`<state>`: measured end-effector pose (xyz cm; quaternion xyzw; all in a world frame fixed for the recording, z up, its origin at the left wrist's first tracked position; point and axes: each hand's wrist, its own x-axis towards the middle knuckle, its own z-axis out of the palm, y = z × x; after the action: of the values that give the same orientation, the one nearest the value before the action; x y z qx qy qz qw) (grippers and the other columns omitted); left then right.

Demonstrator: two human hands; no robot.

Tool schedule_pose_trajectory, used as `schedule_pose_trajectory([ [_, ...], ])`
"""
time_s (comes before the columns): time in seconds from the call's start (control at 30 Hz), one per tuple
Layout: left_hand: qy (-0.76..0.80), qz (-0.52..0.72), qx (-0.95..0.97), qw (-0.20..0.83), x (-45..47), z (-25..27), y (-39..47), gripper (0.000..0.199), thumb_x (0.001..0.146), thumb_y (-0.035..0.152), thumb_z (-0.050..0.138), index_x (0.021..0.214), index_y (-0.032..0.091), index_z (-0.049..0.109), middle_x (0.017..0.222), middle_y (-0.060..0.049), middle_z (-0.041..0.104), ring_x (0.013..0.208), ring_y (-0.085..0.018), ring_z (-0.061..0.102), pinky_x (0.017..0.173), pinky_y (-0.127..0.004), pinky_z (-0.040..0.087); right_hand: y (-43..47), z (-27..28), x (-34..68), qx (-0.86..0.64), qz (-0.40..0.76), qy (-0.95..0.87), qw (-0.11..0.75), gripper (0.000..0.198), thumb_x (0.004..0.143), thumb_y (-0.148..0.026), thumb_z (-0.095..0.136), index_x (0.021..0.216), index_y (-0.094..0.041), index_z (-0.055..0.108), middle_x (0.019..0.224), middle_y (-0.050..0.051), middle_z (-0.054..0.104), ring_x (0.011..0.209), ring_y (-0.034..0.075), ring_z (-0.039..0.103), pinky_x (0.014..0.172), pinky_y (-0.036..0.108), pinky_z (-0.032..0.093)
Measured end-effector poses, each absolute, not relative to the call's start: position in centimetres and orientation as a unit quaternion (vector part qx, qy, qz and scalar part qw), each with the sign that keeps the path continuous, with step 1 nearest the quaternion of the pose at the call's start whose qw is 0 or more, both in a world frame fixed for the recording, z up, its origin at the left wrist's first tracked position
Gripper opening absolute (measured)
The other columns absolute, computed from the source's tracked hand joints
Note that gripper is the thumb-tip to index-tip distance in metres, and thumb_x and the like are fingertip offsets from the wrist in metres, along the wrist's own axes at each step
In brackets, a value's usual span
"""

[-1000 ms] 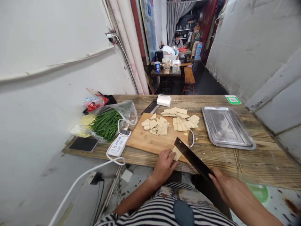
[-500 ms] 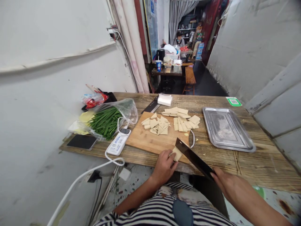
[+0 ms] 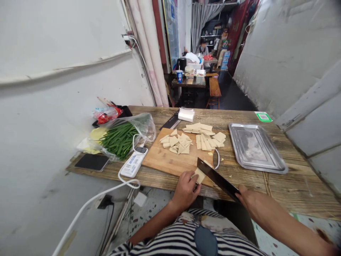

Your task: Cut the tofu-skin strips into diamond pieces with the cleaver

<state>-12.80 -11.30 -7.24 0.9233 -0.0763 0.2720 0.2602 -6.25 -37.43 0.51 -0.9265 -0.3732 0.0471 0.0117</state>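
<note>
Pinning a small tofu sheet piece point(image 3: 200, 175) at the near edge of the cutting board point(image 3: 170, 160), the left hand point(image 3: 185, 188) has barely shifted over the last second. The right hand point(image 3: 249, 201) keeps its grip closed on the cleaver point(image 3: 216, 179), whose blade stays against the piece, so cutting continues.

A steel tray point(image 3: 277, 161) lies right of the cutting board, while bagged green chives point(image 3: 119, 138), a phone point(image 3: 92, 161) and a power strip point(image 3: 132, 164) sit left.

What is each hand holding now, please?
Left hand: pinching a tofu piece on the board.
Right hand: closed on the cleaver.
</note>
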Motion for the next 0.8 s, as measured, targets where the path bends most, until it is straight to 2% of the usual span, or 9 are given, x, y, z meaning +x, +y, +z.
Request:
schedule_pose_trajectory([
  [0.2,-0.020,0.309,0.892,0.331,-12.4,-6.7,-9.9,0.026,0.078,0.017,0.060,0.102,0.019,0.067,0.102,-0.010,0.069,0.096,-0.023,0.064,0.088,-0.040,0.054,-37.7,-0.1,-8.4,-0.922,-0.014,-0.385,0.039,0.024,0.100,-0.021,0.031,0.082,-0.021,0.047,0.052,0.000,0.060,0.043,0.022,0.060,0.042,0.030,0.018],
  [0.33,0.081,0.258,0.850,0.453,-11.3,-5.9,-9.2,0.020,0.087,0.027,0.055,0.093,0.019,0.072,0.095,-0.006,0.074,0.088,-0.019,0.069,0.081,-0.033,0.057,-38.7,0.4,-9.4,-0.920,-0.099,-0.366,0.104,0.034,0.105,-0.035,0.020,0.087,-0.021,0.046,0.051,-0.002,0.060,0.040,0.019,0.059,0.039,0.029,0.026],
  [0.4,0.109,0.262,0.835,0.472,-10.5,-5.8,-9.5,0.022,0.090,0.029,0.053,0.092,0.017,0.072,0.092,-0.006,0.074,0.083,-0.019,0.069,0.076,-0.032,0.058,-39.6,0.5,-9.6,-0.929,-0.128,-0.326,0.122,0.039,0.105,-0.041,0.018,0.088,-0.022,0.046,0.050,-0.002,0.060,0.038,0.020,0.058,0.037,0.029,0.028],
  [0.47,0.072,0.310,0.850,0.420,-9.4,-6.0,-10.1,0.022,0.093,0.028,0.052,0.097,0.016,0.071,0.096,-0.007,0.074,0.088,-0.019,0.069,0.082,-0.034,0.057,-40.4,0.3,-9.8,-0.941,-0.112,-0.287,0.142,0.040,0.104,-0.046,0.019,0.087,-0.022,0.047,0.051,-0.002,0.060,0.040,0.021,0.060,0.037,0.029,0.030],
  [0.57,-0.088,0.346,0.897,0.262,-7.9,-6.1,-10.8,0.020,0.094,0.023,0.051,0.101,0.015,0.068,0.103,-0.011,0.071,0.100,-0.022,0.065,0.092,-0.040,0.052,-41.2,-0.3,-10.0,-0.952,-0.066,-0.242,0.175,0.046,0.102,-0.054,0.018,0.090,-0.022,0.050,0.054,-0.001,0.062,0.047,0.024,0.063,0.040,0.030,0.036],
  [0.63,-0.187,0.298,0.918,0.182,-6.9,-5.7,-10.6,0.018,0.094,0.023,0.051,0.096,0.014,0.066,0.104,-0.012,0.070,0.103,-0.023,0.063,0.090,-0.042,0.051,-41.5,-0.7,-10.2,-0.955,-0.043,-0.219,0.198,0.051,0.100,-0.058,0.016,0.092,-0.021,0.051,0.057,0.001,0.065,0.051,0.026,0.066,0.044,0.032,0.039],
  [0.7,-0.243,0.216,0.932,0.158,-5.9,-4.8,-9.9,0.017,0.091,0.029,0.058,0.098,0.014,0.064,0.116,-0.014,0.066,0.111,-0.026,0.059,0.093,-0.043,0.049,-41.6,-1.2,-10.3,-0.954,-0.013,-0.203,0.220,0.054,0.099,-0.060,0.016,0.091,-0.021,0.052,0.059,0.002,0.065,0.054,0.027,0.066,0.046,0.034,0.040],
  [0.73,-0.258,0.173,0.936,0.167,-5.4,-4.3,-9.5,0.025,0.088,0.033,0.063,0.105,0.014,0.063,0.124,-0.015,0.062,0.117,-0.028,0.056,0.097,-0.044,0.047,-41.7,-1.4,-10.4,-0.954,0.000,-0.198,0.227,0.054,0.098,-0.061,0.016,0.091,-0.022,0.053,0.060,0.002,0.066,0.054,0.027,0.066,0.046,0.034,0.040],
  [0.8,-0.282,0.094,0.933,0.202,-4.3,-3.1,-8.4,0.056,0.080,0.039,0.072,0.126,0.015,0.053,0.137,-0.017,0.053,0.128,-0.030,0.048,0.105,-0.045,0.042,-41.9,-1.8,-10.5,-0.953,0.016,-0.189,0.235,0.055,0.098,-0.061,0.016,0.093,-0.021,0.054,0.063,0.003,0.067,0.055,0.028,0.067,0.047,0.035,0.040],
])
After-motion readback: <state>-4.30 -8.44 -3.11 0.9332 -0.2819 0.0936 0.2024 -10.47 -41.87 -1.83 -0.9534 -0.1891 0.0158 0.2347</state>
